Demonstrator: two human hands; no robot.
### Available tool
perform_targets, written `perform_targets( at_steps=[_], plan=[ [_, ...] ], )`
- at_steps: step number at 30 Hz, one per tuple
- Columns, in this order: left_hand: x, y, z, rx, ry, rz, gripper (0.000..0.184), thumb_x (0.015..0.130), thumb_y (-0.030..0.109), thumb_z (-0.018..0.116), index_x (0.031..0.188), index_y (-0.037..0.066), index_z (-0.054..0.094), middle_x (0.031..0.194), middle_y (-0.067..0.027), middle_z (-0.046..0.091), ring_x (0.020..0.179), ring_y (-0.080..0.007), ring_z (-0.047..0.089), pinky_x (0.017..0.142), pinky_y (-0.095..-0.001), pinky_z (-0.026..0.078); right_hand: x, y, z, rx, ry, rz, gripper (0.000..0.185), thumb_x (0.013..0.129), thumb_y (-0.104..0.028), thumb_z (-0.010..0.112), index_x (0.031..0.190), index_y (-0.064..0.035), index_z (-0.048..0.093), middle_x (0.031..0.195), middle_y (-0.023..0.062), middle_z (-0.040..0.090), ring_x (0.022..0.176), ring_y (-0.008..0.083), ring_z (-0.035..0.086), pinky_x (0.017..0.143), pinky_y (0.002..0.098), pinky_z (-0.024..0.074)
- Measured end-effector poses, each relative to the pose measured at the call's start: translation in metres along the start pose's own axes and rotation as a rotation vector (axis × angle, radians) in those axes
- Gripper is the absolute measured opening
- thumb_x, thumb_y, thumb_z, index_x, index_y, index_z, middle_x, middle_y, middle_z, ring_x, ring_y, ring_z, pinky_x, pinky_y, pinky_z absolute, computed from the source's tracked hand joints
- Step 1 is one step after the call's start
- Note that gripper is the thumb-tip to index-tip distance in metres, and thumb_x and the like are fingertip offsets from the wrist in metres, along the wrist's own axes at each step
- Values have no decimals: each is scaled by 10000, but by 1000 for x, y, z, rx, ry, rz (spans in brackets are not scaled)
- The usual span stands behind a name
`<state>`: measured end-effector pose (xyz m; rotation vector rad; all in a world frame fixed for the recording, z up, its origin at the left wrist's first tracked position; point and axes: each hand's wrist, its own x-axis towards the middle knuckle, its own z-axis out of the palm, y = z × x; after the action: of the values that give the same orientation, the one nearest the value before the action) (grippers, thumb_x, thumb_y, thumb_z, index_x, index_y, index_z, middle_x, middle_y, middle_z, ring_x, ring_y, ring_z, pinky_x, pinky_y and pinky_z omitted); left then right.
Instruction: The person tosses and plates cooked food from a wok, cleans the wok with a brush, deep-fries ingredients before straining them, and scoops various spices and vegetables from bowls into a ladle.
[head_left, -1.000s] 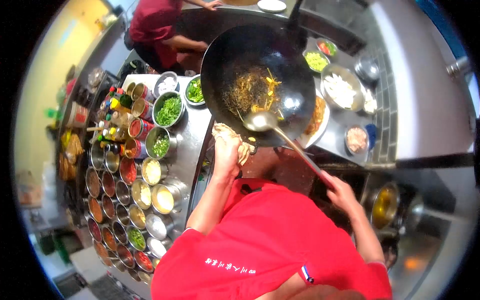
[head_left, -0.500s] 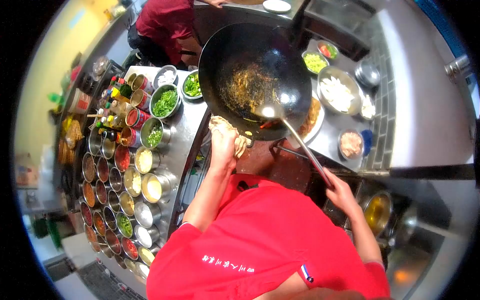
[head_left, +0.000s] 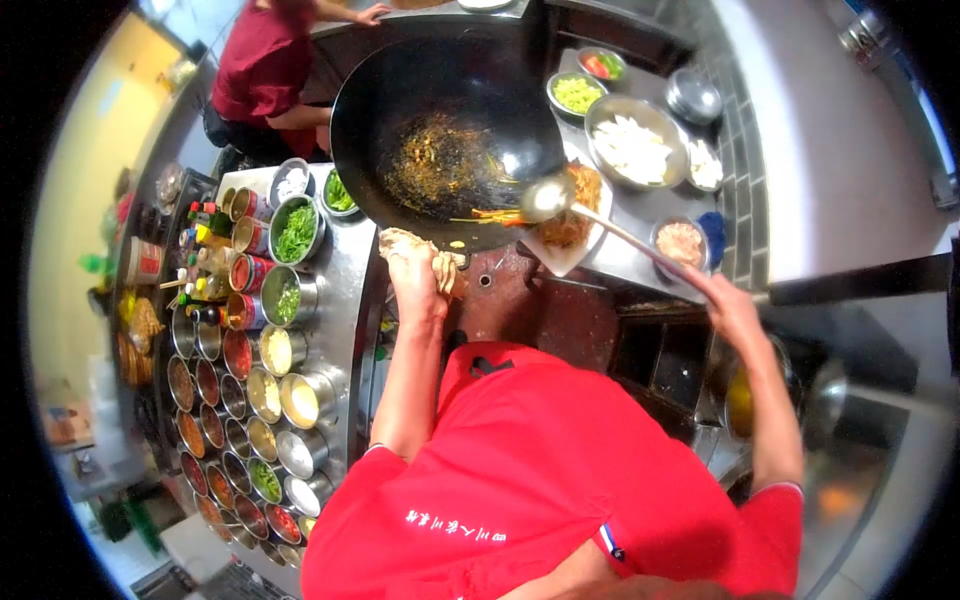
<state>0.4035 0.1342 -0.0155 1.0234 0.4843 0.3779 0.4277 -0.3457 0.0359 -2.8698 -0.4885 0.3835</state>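
Head cam, L fingers (head_left: 403, 266) clutching cloth (head_left: 402, 243) at wok (head_left: 450, 75) rim, R fingers (head_left: 724, 292) round ladle (head_left: 550, 200) nr plate (head_left: 563, 262) edge, floor (head_left: 540, 312) gap btwn

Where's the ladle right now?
In the head view, the ladle is right of centre, held by the right hand, its bowl by the wok and food plate.

- The folded cloth (head_left: 402, 243) under the left hand (head_left: 417, 283) covers part of the near edge of the wok (head_left: 430, 85).
- The right hand (head_left: 734, 306) hides the end of the handle of the ladle (head_left: 549, 200).
- Wok and ladle partly cover the white plate (head_left: 562, 264).
- The right forearm (head_left: 772, 405) partly screens a pot (head_left: 740, 405).
- The top edge cuts off a co-worker (head_left: 265, 70).
- Labels on the bottles (head_left: 213, 260) are too small to read.
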Motion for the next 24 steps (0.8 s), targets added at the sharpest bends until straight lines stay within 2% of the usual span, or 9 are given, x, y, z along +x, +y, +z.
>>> perform_targets(
  at_steps=[4, 7, 10, 11, 13, 14, 16, 19, 24],
  plan=[
    [7, -19, -8, -26, -31, -9, 195, 836, -41, 508, 992, 78, 515, 878, -8, 554, 713, -117, 574, 611, -285, 512, -4, 18, -22, -198, 83, -5, 697, 914, 36, 499, 1378, -483, 463, 846, 30, 601, 715, 171, 620, 671, 289, 611],
    [12, -20, -10, -1, -31, 8, 215, 835, -47, 505, 1011, 78, 511, 892, -10, 550, 732, -121, 573, 624, -288, 515, -7, 24, -29, -288, 126, 32, 646, 923, 17, 500, 1359, -460, 501, 854, 16, 617, 712, 153, 614, 643, 252, 606],
    [14, -24, -6, 17, 15, 28, 228, 832, -52, 500, 1017, 81, 505, 895, -11, 543, 751, -125, 574, 638, -293, 521, 11, 4, -9, -97, 98, 122, 598, 930, 11, 494, 1344, -418, 538, 895, 21, 648, 706, 140, 612, 634, 236, 603],
    [12, -20, -1, -38, -17, 25, 219, 819, -58, 495, 980, 89, 512, 868, -10, 544, 716, -123, 569, 621, -291, 518, 21, -23, -8, 105, 30, 196, 590, 927, 30, 481, 1335, -389, 559, 994, 39, 677, 758, 182, 645, 724, 298, 615],
    [15, -21, 1, -15, 6, 18, 198, 810, -55, 494, 940, 93, 515, 844, -8, 543, 689, -119, 562, 608, -287, 513, 46, -29, 45, 169, 254, -24, 674, 851, 72, 488, 1370, -355, 543, 1190, 74, 667, 1051, 270, 654, 970, 387, 523],
    [17, -20, -2, 1, 18, 14, 189, 805, -53, 493, 920, 95, 516, 833, -7, 543, 676, -118, 559, 601, -286, 510, 46, -62, 24, 219, 112, -11, 723, 802, 81, 491, 1377, -356, 536, 1205, 92, 650, 1074, 296, 638, 941, 395, 520],
    [22, -16, -4, 9, -11, 27, 154, 798, -38, 498, 866, 99, 513, 801, -4, 535, 645, -116, 552, 566, -287, 503, 42, -75, 45, 356, 294, -201, 753, 777, 94, 474, 1372, -364, 533, 1129, 108, 646, 980, 327, 649, 854, 421, 533],
    [17, -6, 5, -22, 9, 70, 158, 799, -40, 506, 885, 92, 508, 811, -8, 534, 655, -119, 557, 563, -293, 507, 16, -55, 42, 146, 117, -52, 734, 794, 78, 486, 1371, -374, 524, 999, 96, 629, 869, 327, 650, 784, 430, 546],
    [20, -10, -10, 8, 67, 60, 220, 810, -55, 520, 981, 79, 487, 871, -24, 549, 670, -124, 564, 595, -295, 519, -28, 6, 25, -119, 165, 11, 697, 870, 59, 505, 1383, -413, 500, 847, 37, 587, 691, 209, 625, 682, 346, 584]
  ],
)
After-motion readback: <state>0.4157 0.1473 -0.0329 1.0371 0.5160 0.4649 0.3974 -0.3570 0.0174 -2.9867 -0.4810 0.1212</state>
